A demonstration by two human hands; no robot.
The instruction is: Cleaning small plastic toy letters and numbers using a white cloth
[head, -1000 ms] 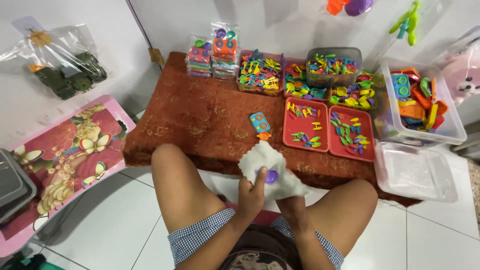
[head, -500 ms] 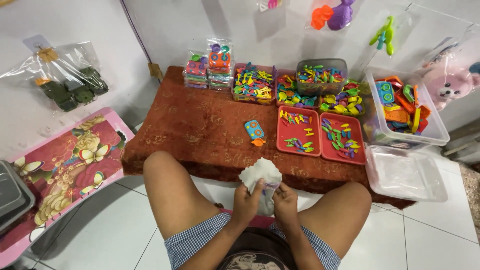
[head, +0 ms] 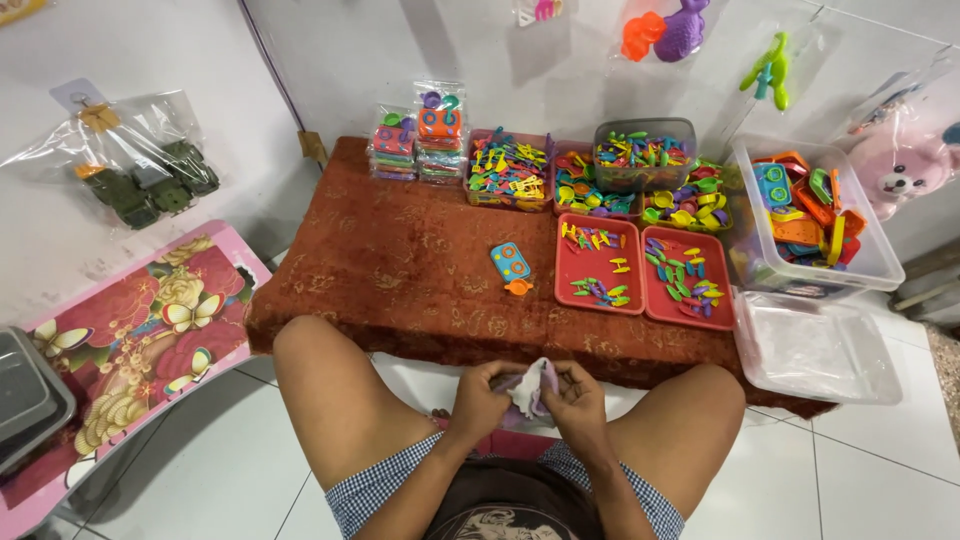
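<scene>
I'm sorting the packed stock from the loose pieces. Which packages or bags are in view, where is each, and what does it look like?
Stack of clear packets: back left of the red cloth, flat, colourful toy pieces inside.
Clear bag of green toys: on the left wall, crinkled, hung from a tag.
Clear bags: on the back wall, orange and purple toys inside.
No screens or signs.

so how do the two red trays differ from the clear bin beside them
The two red trays are shallow and opaque, holding a few scattered small pieces; the clear bin is deep, see-through and piled with larger orange, blue and green toys. The trays lie on the red cloth; the bin sits at its edge. All are rectangular.
</scene>
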